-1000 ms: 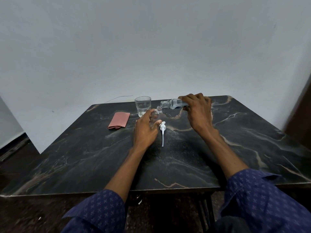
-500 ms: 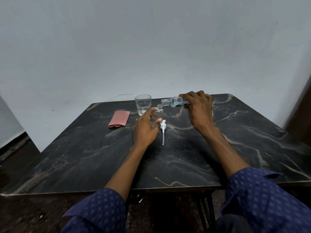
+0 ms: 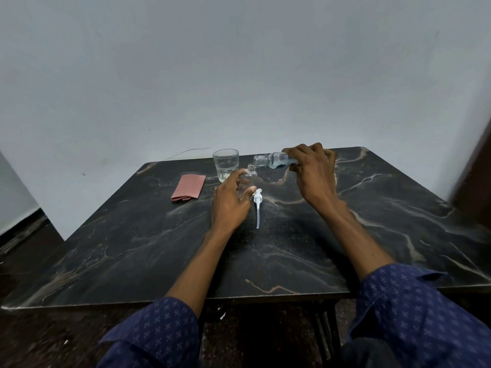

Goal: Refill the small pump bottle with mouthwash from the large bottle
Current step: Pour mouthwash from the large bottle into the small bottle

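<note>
The small pump bottle (image 3: 248, 179) stands upright on the counter (image 3: 292, 248), left hand (image 3: 230, 205) fingers curled around it. The right hand (image 3: 314, 172) grips the large bottle (image 3: 273, 160), tipped over its mouth. Pump head (image 3: 257, 205) lies just beside it; glass (image 3: 225, 164) behind

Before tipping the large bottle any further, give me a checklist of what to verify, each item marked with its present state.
1. Small pump bottle upright on the table and steadied by the left hand: ok.
2. Its neck open, the white pump head off and lying beside it on the table: ok.
3. Large bottle gripped by the right hand, tipped nearly level: ok.
4. Large bottle's mouth over the small bottle's neck: ok, very close.
5. Liquid flowing into the small bottle, fill level: cannot tell.
6. Drinking glass and pink cloth apart from the pour: ok.
</note>
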Available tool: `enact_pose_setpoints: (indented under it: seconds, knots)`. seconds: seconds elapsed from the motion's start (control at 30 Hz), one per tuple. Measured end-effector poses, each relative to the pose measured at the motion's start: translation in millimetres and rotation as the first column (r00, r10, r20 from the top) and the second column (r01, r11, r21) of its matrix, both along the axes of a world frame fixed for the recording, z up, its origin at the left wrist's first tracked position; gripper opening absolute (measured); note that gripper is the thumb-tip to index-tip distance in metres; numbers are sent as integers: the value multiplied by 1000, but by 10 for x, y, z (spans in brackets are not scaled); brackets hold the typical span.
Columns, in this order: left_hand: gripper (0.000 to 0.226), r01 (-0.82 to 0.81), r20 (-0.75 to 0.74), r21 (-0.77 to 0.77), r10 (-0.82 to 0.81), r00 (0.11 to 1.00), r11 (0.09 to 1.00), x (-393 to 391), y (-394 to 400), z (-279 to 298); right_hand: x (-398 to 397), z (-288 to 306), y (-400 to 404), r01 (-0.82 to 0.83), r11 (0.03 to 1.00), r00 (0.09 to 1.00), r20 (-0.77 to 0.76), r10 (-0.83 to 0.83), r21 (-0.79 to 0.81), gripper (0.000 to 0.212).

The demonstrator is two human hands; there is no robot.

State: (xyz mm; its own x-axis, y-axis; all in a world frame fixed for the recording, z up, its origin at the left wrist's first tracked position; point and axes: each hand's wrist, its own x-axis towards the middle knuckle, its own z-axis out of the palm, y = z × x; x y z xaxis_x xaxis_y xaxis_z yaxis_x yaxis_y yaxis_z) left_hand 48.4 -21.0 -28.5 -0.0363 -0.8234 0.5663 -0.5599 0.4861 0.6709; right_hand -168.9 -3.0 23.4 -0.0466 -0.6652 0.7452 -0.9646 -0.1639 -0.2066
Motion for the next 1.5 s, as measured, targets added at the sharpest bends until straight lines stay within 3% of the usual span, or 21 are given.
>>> enact_pose_setpoints:
  seconds: [0.33,0.53,0.77,1.1,1.5]
  knots:
    - [51,-7,-26,24,7,1000,1000,3,19,20,38,11,-29,-14,995,1000,23,12,95,42]
    - [50,-15,-36,37,17,999,999,5,24,33,66,113,-163,-111,988,991,92,101,111,34]
    - [53,-18,-35,42,20,999,999,18,2,22,37,37,-248,-165,977,974,180,140,134,43]
    - [53,-20,-11,27,20,1000,999,4,-49,-19,-1,13,-247,-153,982,986,85,144,114,43]
    - [52,-25,8,32,25,1000,999,0,-53,-23,-8,58,-213,-139,986,988,81,132,87,41]
